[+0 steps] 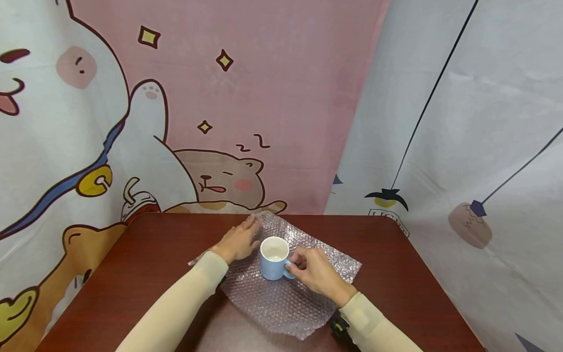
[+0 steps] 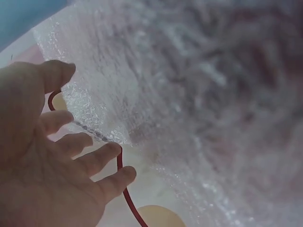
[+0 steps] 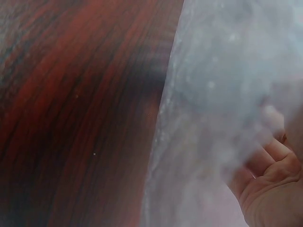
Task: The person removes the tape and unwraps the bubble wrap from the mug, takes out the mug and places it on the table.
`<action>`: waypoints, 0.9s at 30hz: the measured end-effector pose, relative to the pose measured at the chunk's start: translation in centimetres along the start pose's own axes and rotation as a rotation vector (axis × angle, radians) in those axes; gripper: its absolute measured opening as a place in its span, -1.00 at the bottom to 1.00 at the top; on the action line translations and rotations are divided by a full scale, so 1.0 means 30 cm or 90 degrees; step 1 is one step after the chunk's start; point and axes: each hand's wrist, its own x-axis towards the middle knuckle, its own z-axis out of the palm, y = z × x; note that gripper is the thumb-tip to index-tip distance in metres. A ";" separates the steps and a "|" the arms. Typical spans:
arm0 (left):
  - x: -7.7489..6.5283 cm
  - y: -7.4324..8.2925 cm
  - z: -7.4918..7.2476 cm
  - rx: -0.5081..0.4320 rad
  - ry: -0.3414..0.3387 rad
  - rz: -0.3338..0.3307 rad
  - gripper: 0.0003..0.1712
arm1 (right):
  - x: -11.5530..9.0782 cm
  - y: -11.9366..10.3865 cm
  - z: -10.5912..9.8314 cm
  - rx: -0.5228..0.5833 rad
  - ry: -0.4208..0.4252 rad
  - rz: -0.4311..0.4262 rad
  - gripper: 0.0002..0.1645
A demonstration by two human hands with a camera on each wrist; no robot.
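Observation:
A light blue mug (image 1: 271, 268) with a cream inside stands upright on a sheet of bubble wrap (image 1: 281, 303). My right hand (image 1: 318, 271) pinches the mug's handle between thumb and fingers, on the mug's right side. To the left of the mug, my left hand (image 1: 239, 239) reaches over the wrap's far left part with its fingers extended. In the left wrist view the fingers (image 2: 102, 161) of that hand are spread beside the bubble wrap (image 2: 104, 94). The right wrist view shows the wrap (image 3: 189, 142) partly covering the curled right hand (image 3: 270, 184).
The dark red wooden table (image 1: 396, 283) extends around the wrap on both sides. Behind its far edge hangs a cartoon-printed curtain (image 1: 286, 98). A dark wrist strap (image 1: 340, 327) shows under the right sleeve.

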 end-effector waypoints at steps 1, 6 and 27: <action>-0.003 -0.001 0.003 -0.003 -0.019 -0.009 -0.15 | 0.000 -0.001 0.000 0.000 0.001 0.002 -0.78; -0.019 -0.001 0.012 -0.016 -0.082 -0.046 -0.14 | -0.002 -0.002 -0.002 -0.007 0.004 0.001 -0.78; -0.102 -0.029 0.029 -0.044 -0.051 -0.002 -0.18 | -0.002 0.006 0.005 0.004 0.002 0.007 -0.80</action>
